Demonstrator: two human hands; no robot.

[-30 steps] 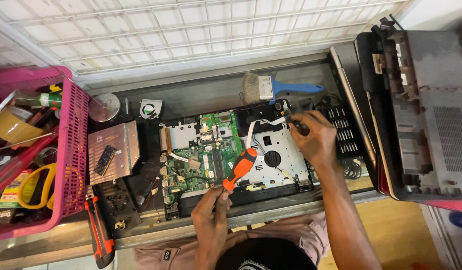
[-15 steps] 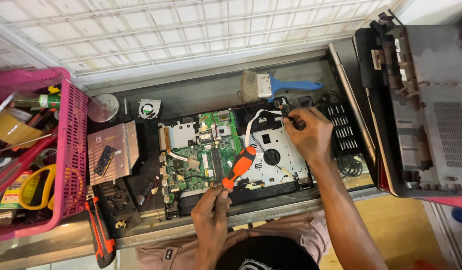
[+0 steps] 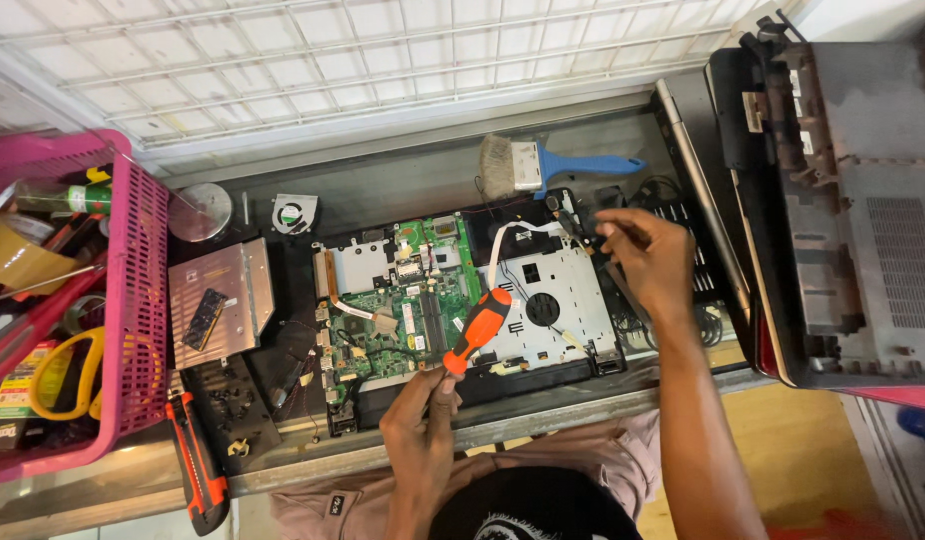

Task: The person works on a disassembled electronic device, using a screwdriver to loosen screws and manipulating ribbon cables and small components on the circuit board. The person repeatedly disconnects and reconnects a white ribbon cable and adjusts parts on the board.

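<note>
Only the one head view here, looking straight down at an opened-up laptop base (image 3: 463, 320) lying flat on the counter (image 3: 413, 185), right at the front edge so both arms reach it without stretching.

The left hand (image 3: 423, 410) is closed around the tip end of an orange-and-black screwdriver (image 3: 478, 330), pinching it low while the handle angles up over the seam between the green circuit board (image 3: 408, 300) and the silver metal plate (image 3: 548, 305). Looks parked there to stay handy, not driving anything.

The right hand (image 3: 648, 260) is at the far right corner of the plate, fingers curled and pinched on something tiny near the white ribbon cable (image 3: 513, 240); can't tell what exactly, too small.

A blue-handled brush (image 3: 553, 165) lies just behind the base. A small loose fan (image 3: 295, 213) and a metal bracket (image 3: 221, 300) sit off to the left, clear of the work. The pink basket (image 3: 133, 290) keeps tools and tape corralled. The lid shell (image 3: 843, 210) leans well off to the right.
</note>
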